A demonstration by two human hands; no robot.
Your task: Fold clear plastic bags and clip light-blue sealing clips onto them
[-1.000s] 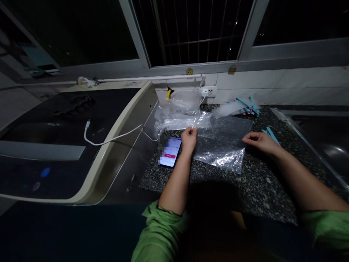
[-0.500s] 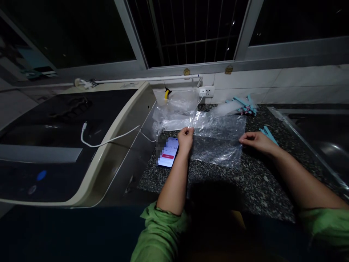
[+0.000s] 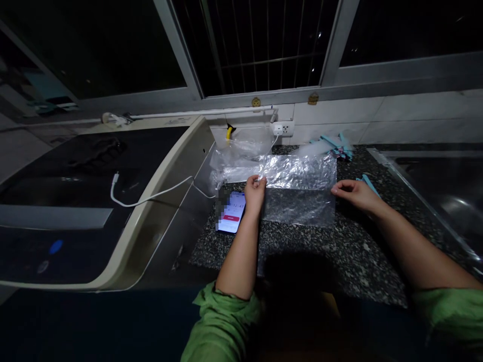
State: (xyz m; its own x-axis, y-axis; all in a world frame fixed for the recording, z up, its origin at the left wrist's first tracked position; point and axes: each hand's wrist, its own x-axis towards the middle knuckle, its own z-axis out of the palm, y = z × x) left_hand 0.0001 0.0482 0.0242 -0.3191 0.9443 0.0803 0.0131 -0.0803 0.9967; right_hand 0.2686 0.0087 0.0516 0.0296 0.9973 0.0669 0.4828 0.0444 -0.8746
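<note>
A clear plastic bag (image 3: 300, 201) is stretched over the dark speckled countertop, with a crease running across its middle. My left hand (image 3: 255, 190) pinches its left edge. At the opposite edge, the thumb and forefinger of my right hand (image 3: 349, 192) are closed on the bag. A lit phone (image 3: 233, 213) lies just left of my left wrist, showing a timer and a red button. Beyond the left hand sits more crumpled clear plastic (image 3: 241, 153). One light-blue clip (image 3: 371, 184) rests right behind my right hand.
A washing machine (image 3: 158, 201) with a white cable (image 3: 162, 196) on its lid stands at the left. Several light-blue clips (image 3: 341, 147) are heaped by the tiled wall near a socket (image 3: 286, 129). A sink (image 3: 453, 201) is at the right.
The far part of the bag now lies flatter and catches more light, with a straighter crease. Both hands keep their pinch and have barely moved. The view has shifted slightly.
</note>
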